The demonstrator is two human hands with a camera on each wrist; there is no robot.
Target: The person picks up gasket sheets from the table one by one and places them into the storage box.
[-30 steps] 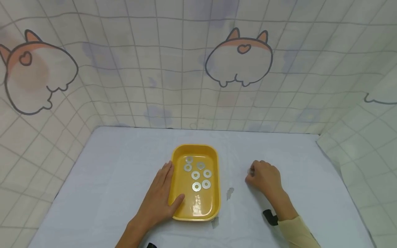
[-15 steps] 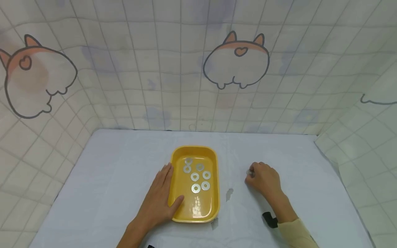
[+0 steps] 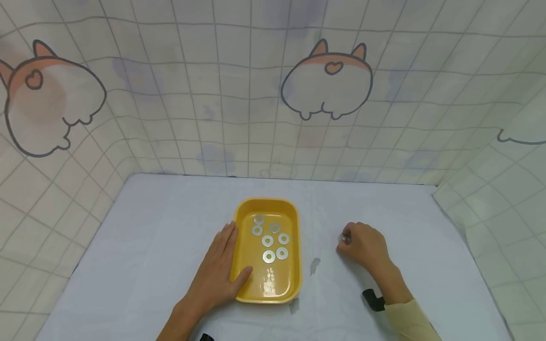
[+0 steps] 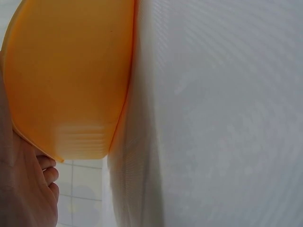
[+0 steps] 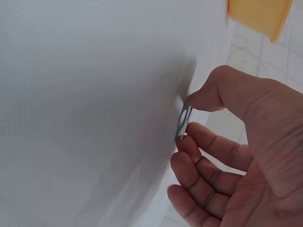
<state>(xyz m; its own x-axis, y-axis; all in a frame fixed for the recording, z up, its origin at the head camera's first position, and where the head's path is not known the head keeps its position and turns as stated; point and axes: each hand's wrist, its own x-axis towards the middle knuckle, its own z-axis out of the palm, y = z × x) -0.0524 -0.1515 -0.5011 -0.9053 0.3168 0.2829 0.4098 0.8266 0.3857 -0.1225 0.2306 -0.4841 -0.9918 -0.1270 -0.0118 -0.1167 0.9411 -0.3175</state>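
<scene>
A yellow tray (image 3: 256,286) stands on the white-covered table, with several flat metal washers (image 3: 267,240) lying loose inside it. My left hand (image 3: 217,272) rests along the tray's left side, fingers straight against the wall and thumb over the rim. In the left wrist view that hand (image 4: 28,184) lies along the tray's rim. To the right of the tray, my right hand (image 3: 364,244) is low over the table. The right wrist view shows its thumb and fingertips pinching a metal washer (image 5: 184,118), tilted on edge right at the cloth.
Grey patches (image 3: 314,266) mark the white cloth (image 3: 170,227) between the tray and the right hand. A tile-patterned curtain (image 3: 239,118) with cartoon animals closes off the back and both sides. A black strap piece (image 3: 373,300) sits at the right wrist.
</scene>
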